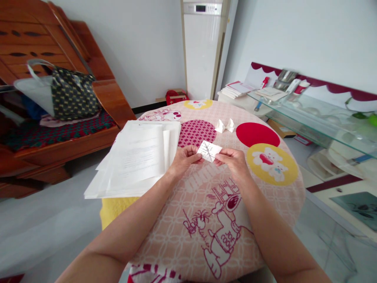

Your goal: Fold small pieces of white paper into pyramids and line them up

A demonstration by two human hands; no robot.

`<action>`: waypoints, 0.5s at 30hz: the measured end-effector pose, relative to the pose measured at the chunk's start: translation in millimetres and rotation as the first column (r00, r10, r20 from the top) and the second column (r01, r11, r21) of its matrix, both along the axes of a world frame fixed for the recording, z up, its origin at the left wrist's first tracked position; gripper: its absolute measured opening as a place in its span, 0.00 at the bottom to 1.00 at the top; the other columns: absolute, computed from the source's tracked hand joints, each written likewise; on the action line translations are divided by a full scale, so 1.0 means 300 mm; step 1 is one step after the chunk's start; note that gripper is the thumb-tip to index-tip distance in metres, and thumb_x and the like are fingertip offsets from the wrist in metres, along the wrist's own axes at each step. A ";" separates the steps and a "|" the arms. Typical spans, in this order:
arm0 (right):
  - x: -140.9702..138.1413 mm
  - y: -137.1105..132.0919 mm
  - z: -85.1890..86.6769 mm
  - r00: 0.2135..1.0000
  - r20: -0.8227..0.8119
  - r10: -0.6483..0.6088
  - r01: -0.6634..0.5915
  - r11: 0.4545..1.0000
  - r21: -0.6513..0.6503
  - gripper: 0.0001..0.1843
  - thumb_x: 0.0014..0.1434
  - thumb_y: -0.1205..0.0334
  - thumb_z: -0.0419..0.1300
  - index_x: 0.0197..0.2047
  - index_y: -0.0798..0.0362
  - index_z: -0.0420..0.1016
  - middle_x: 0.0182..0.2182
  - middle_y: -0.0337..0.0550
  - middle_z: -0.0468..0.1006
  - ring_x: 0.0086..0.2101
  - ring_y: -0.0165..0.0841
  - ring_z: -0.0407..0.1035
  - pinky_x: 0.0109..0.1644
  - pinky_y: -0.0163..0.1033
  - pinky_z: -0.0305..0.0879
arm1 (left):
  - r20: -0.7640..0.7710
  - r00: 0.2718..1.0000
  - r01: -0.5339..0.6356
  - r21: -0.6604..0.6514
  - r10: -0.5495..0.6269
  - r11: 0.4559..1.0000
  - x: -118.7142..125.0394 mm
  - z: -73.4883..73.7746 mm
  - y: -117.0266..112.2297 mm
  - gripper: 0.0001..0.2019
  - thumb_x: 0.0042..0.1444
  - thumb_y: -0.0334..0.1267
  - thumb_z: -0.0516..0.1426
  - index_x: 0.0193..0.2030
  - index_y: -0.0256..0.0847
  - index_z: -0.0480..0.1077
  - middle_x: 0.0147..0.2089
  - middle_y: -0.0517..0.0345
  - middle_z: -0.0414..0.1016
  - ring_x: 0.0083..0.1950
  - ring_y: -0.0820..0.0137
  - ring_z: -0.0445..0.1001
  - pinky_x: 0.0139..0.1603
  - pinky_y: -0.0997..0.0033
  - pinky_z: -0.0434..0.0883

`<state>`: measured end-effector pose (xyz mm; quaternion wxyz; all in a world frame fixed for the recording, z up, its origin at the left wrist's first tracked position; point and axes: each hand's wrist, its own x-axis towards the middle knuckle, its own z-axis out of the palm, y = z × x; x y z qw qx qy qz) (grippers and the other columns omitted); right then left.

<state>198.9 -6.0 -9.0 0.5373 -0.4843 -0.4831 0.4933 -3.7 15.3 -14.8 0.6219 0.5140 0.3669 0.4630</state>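
Observation:
A small folded square of white paper with crease lines is held just above the round table. My left hand pinches its left corner, fingers closed. My right hand pinches its right corner, fingers curled. Both forearms reach in from the bottom of the view. Farther back on the table sit two small folded white paper pieces, apart from both hands.
A stack of white sheets lies on the table's left side, overhanging its edge. The tablecloth is pink with cartoon prints. A wooden bench with a patterned bag stands left. A glass shelf with items is right; a white standing unit behind.

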 end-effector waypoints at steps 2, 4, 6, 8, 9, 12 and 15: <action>0.000 -0.003 0.003 1.000 0.019 -0.020 0.019 0.999 0.048 0.11 0.46 0.55 0.72 0.29 0.54 0.83 0.25 0.42 0.81 0.26 0.33 0.72 0.32 0.38 0.70 | -0.014 0.999 0.033 -0.002 -0.033 0.999 0.000 -0.006 0.003 0.18 0.46 0.44 0.71 0.34 0.35 0.72 0.33 0.56 0.79 0.33 0.72 0.77 0.37 0.72 0.76; 0.003 -0.008 0.006 0.997 0.074 -0.036 0.028 0.994 0.106 0.09 0.49 0.55 0.70 0.29 0.53 0.83 0.24 0.40 0.80 0.27 0.33 0.71 0.33 0.38 0.68 | -0.057 0.996 0.065 0.042 -0.063 0.997 0.001 -0.017 0.008 0.15 0.47 0.42 0.70 0.35 0.35 0.73 0.34 0.55 0.80 0.33 0.71 0.77 0.37 0.72 0.75; 0.007 -0.015 0.011 0.985 0.167 -0.036 0.006 0.985 0.173 0.08 0.50 0.56 0.69 0.27 0.52 0.83 0.24 0.38 0.78 0.27 0.33 0.70 0.33 0.38 0.66 | -0.148 0.988 0.060 0.137 -0.039 0.989 0.002 -0.028 0.012 0.12 0.48 0.39 0.68 0.37 0.35 0.75 0.36 0.53 0.80 0.36 0.69 0.77 0.39 0.70 0.74; 0.011 -0.023 0.020 0.962 0.272 -0.015 -0.056 0.966 0.251 0.08 0.52 0.56 0.68 0.26 0.51 0.82 0.24 0.38 0.78 0.28 0.34 0.70 0.34 0.38 0.65 | -0.285 0.958 0.031 0.253 0.044 0.967 0.003 -0.037 0.013 0.08 0.51 0.36 0.65 0.37 0.35 0.76 0.36 0.53 0.80 0.38 0.67 0.77 0.41 0.69 0.73; 0.012 -0.027 0.026 0.947 0.320 0.001 -0.098 0.953 0.288 0.08 0.53 0.57 0.68 0.26 0.51 0.82 0.25 0.39 0.78 0.29 0.34 0.71 0.35 0.39 0.66 | -0.358 0.929 0.022 0.312 0.096 0.950 0.004 -0.039 0.013 0.06 0.52 0.34 0.64 0.36 0.36 0.76 0.36 0.53 0.80 0.38 0.67 0.76 0.42 0.69 0.72; 0.007 -0.038 0.048 0.891 0.447 0.081 -0.255 0.903 0.345 0.07 0.56 0.59 0.65 0.28 0.49 0.83 0.31 0.43 0.82 0.33 0.37 0.74 0.40 0.41 0.68 | -0.533 0.821 0.072 0.450 0.203 0.890 0.002 -0.041 0.011 0.03 0.52 0.30 0.61 0.33 0.38 0.76 0.35 0.55 0.78 0.38 0.67 0.75 0.43 0.69 0.70; -0.003 -0.047 0.067 0.790 0.583 0.192 -0.428 0.853 0.299 0.09 0.57 0.62 0.62 0.27 0.48 0.83 0.30 0.43 0.82 0.34 0.37 0.74 0.41 0.41 0.66 | -0.639 0.744 0.204 0.495 0.194 0.845 -0.009 -0.037 0.013 0.04 0.50 0.27 0.61 0.32 0.39 0.76 0.35 0.55 0.78 0.38 0.66 0.74 0.44 0.68 0.70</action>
